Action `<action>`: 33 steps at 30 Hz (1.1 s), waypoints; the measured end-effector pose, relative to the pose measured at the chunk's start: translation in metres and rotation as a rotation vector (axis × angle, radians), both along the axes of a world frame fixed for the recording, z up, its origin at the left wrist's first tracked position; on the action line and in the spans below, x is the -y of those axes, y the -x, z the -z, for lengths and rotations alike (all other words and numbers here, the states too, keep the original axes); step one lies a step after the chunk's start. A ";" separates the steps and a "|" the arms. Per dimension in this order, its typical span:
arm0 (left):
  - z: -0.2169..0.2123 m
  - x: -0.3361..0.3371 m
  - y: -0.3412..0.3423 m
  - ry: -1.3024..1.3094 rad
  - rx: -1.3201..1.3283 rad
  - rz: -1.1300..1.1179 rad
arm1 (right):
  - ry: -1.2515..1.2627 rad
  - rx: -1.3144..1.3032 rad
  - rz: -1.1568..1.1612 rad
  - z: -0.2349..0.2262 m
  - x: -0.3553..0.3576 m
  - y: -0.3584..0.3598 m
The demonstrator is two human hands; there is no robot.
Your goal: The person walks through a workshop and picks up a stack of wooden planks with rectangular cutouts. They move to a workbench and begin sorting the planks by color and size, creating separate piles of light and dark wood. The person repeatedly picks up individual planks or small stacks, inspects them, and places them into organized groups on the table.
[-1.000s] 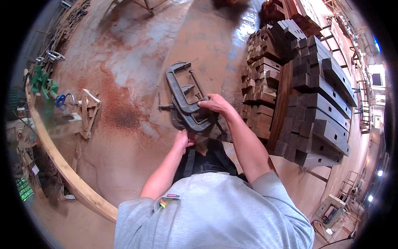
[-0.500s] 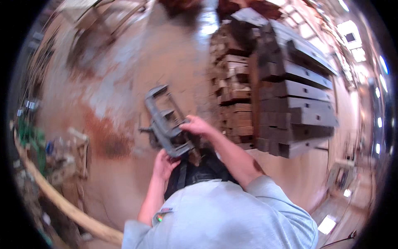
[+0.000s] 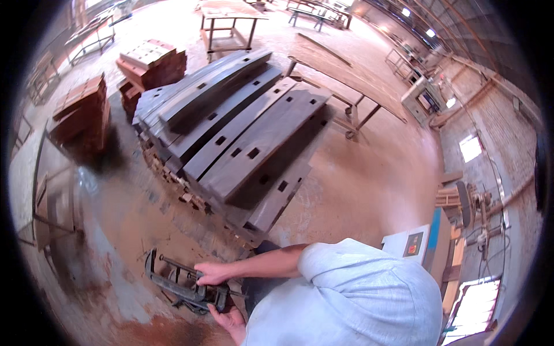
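Dark metal C-clamps point(image 3: 183, 291), seemingly more than one bunched together, are held low in front of my body. My right hand point(image 3: 212, 273) is closed round a bar of them from above. Beneath their near end is my left hand point(image 3: 229, 322), with its thumb and fingers closed on the metal; part of its grip is hidden by the clamps. One long frame and a screw rod reach out to the left. Just beyond my hands lies a stack of long grey beams point(image 3: 254, 144) with square holes cut through them.
Reddish wood stacks point(image 3: 83, 115) stand at the left. A long wooden-topped table point(image 3: 346, 75) is behind the beams, another table point(image 3: 231, 12) farther off. At right are a machine cabinet point(image 3: 412, 245) and a brick wall point(image 3: 485, 115). Dust and reddish stains mark the floor.
My view has swung right, bringing the beam stack from the right side to the front. Both hands still hold the clamps, which now sit lower and to the left in view.
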State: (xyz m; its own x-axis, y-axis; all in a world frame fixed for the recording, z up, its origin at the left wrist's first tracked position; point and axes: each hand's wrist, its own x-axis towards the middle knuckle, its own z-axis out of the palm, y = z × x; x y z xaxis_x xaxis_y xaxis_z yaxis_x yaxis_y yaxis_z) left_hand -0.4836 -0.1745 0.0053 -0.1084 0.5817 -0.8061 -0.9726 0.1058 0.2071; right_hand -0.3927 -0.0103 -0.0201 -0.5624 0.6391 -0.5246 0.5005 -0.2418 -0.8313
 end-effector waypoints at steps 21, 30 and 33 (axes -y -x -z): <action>-0.086 -0.016 -0.072 -0.278 -0.492 0.201 | -0.601 -0.654 -0.192 -0.196 0.009 -0.085; -0.206 -0.064 -0.240 -0.563 -0.792 0.507 | -0.650 -0.679 -0.067 -0.282 0.002 -0.319; -0.231 -0.078 -0.297 -0.657 -0.820 0.591 | -0.555 -0.617 0.042 -0.311 -0.004 -0.408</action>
